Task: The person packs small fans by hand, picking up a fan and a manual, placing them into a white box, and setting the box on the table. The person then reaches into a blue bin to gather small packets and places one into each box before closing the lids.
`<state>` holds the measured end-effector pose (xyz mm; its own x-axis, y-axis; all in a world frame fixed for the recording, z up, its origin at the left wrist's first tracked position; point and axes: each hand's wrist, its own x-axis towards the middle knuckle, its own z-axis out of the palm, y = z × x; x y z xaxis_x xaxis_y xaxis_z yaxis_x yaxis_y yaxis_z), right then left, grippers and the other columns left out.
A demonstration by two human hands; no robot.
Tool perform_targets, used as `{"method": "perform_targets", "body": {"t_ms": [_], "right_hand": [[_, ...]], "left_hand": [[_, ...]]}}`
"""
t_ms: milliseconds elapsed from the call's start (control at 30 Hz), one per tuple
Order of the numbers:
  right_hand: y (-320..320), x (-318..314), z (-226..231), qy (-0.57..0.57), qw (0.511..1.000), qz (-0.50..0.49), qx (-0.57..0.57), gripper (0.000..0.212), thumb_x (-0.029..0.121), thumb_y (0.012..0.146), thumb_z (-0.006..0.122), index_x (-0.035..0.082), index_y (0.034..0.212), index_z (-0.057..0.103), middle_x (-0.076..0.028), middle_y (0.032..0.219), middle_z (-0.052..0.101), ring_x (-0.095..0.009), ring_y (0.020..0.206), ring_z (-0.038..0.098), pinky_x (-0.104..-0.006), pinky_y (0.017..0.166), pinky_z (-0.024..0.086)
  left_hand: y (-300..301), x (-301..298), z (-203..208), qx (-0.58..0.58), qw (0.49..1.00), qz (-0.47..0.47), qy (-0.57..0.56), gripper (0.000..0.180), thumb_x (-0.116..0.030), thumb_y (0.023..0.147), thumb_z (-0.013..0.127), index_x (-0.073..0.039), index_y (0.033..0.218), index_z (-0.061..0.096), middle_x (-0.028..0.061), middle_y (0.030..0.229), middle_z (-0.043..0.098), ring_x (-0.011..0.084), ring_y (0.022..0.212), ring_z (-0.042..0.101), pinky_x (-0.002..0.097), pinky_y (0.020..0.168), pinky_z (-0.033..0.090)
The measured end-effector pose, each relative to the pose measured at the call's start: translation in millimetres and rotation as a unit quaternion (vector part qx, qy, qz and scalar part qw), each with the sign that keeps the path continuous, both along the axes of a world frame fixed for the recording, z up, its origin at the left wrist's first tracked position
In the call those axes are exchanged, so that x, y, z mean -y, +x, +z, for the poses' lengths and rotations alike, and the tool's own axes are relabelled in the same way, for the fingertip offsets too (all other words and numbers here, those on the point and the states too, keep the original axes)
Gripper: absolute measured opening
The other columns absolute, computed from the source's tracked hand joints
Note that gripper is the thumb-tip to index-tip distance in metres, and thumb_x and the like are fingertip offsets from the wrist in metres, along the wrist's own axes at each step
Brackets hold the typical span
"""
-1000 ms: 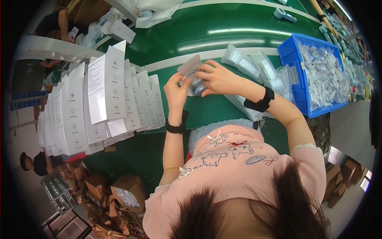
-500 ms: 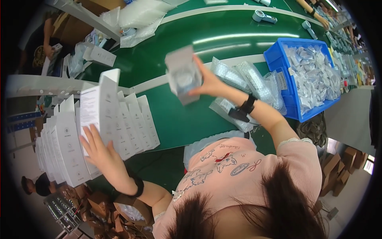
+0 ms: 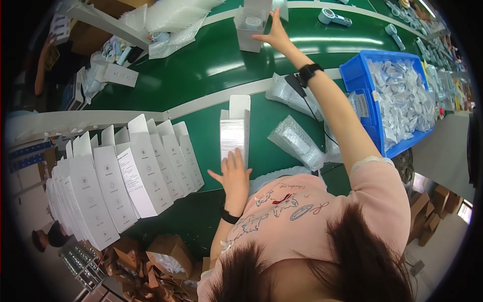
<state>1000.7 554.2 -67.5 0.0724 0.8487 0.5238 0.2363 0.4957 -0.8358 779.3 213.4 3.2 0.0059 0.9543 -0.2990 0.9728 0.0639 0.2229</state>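
Observation:
My left hand (image 3: 235,173) lies with fingers spread against the lower front of an upright white box (image 3: 233,132), whose top flaps stand up. This box is on the near green bench, close to my body. Farther out, my right hand (image 3: 278,36) reaches over the green conveyor belt (image 3: 201,70), thumb and fingers apart. Beside it stands another open white box (image 3: 250,38) with something pale and clear-wrapped visible inside. The hand's thumb is at the box's right side; whether it touches cannot be told.
A row of upright open white boxes (image 3: 108,186) lines my left. Bubble-wrapped packs (image 3: 297,143) lie at the right, before a blue crate (image 3: 370,121) full of small clear packets. Pale blue handheld devices (image 3: 334,19) lie on the belt. A metal rail (image 3: 201,100) separates bench and belt.
My right hand has moved outward, and the box it held now stands on the belt. My left hand has come from the row to the middle, where a white box now stands.

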Motion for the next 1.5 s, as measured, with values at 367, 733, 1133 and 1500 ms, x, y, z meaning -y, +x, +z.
{"method": "perform_targets", "body": {"t_ms": [367, 733, 1133, 1500], "right_hand": [[36, 193, -34, -0.259, 0.724, -0.005, 0.64, 0.048, 0.014, 0.054, 0.07, 0.001, 0.096, 0.051, -0.015, 0.085, 0.057, -0.03, 0.093, 0.054, -0.0407, 0.076, 0.046], [45, 215, 68, -0.035, 0.882, -0.044, 0.467, 0.053, 0.019, 0.055, 0.067, 0.003, 0.102, 0.048, -0.012, 0.1, 0.055, -0.028, 0.099, 0.05, -0.0461, 0.091, 0.034], [3, 192, 204, -0.279, 0.737, 0.321, 0.525, 0.036, 0.029, 0.062, 0.062, -0.004, 0.077, 0.063, -0.02, 0.067, 0.06, -0.032, 0.062, 0.059, -0.0387, 0.058, 0.046], [-18, 170, 181, -0.421, 0.75, 0.399, 0.318, 0.05, 0.045, 0.074, 0.056, 0.002, 0.099, 0.062, -0.017, 0.097, 0.06, -0.026, 0.087, 0.058, -0.0334, 0.072, 0.047]], "left_hand": [[-64, -100, -98, 0.501, 0.843, 0.14, -0.135, 0.064, -0.018, 0.071, 0.068, 0.001, 0.124, 0.036, 0.0169, 0.113, 0.048, 0.0275, 0.098, 0.051, 0.0383, 0.088, 0.04], [-26, -94, -8, 0.525, 0.843, 0.013, 0.115, 0.069, -0.012, 0.066, 0.07, -0.009, 0.123, 0.033, 0.0157, 0.116, 0.044, 0.027, 0.101, 0.05, 0.0349, 0.086, 0.04], [26, -72, -9, 0.407, 0.854, -0.153, 0.286, 0.071, -0.005, 0.051, 0.078, -0.009, 0.108, 0.036, 0.0218, 0.121, 0.041, 0.0316, 0.107, 0.044, 0.0423, 0.084, 0.039], [15, -51, -24, 0.504, 0.833, -0.127, 0.19, 0.073, -0.005, 0.053, 0.079, -0.012, 0.105, 0.029, 0.0143, 0.119, 0.037, 0.0274, 0.11, 0.04, 0.0411, 0.09, 0.035]]}}
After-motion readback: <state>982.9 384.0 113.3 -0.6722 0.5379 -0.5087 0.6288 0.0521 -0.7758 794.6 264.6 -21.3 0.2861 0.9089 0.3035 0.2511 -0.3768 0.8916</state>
